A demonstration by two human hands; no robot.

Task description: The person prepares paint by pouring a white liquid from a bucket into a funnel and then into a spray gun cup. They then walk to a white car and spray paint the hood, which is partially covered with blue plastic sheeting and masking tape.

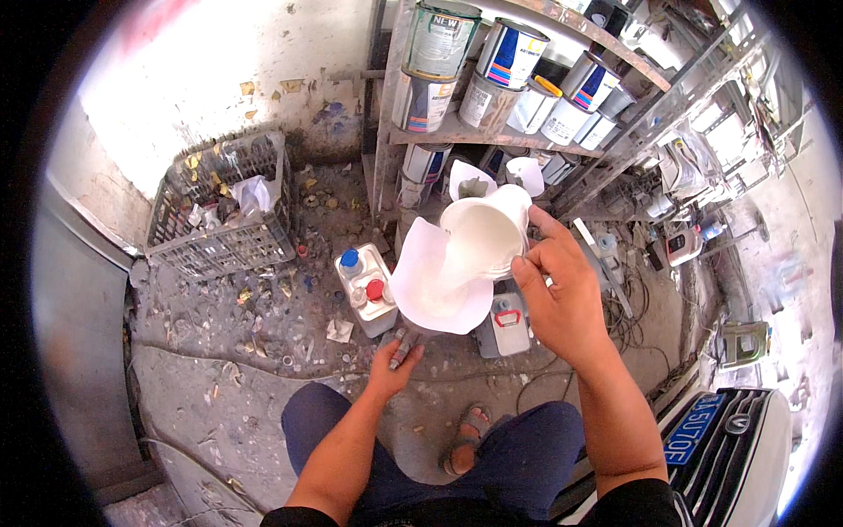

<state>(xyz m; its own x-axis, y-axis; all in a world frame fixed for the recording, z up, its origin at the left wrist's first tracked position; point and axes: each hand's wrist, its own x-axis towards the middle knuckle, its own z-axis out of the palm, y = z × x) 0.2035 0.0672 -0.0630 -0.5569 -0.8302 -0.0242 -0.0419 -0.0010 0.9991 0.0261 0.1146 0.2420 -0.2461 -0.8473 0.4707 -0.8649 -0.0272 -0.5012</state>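
My right hand grips the rim side of a white cup, thumb and fingers apart around its edge. The cup tilts left over a white paper cone with a wide open mouth, and whitish liquid lies along its inside. Below the cone, my left hand is closed around a stubby grey metal handle. The cone hides whatever joins it to that handle. Two jugs stand on the floor beneath: one with blue and red caps, the other with a red handle.
Paint cans fill a metal shelf ahead. A plastic crate with crumpled waste sits at left on the littered floor. Hoses lie coiled at right, near a white car front. A grey panel stands far left.
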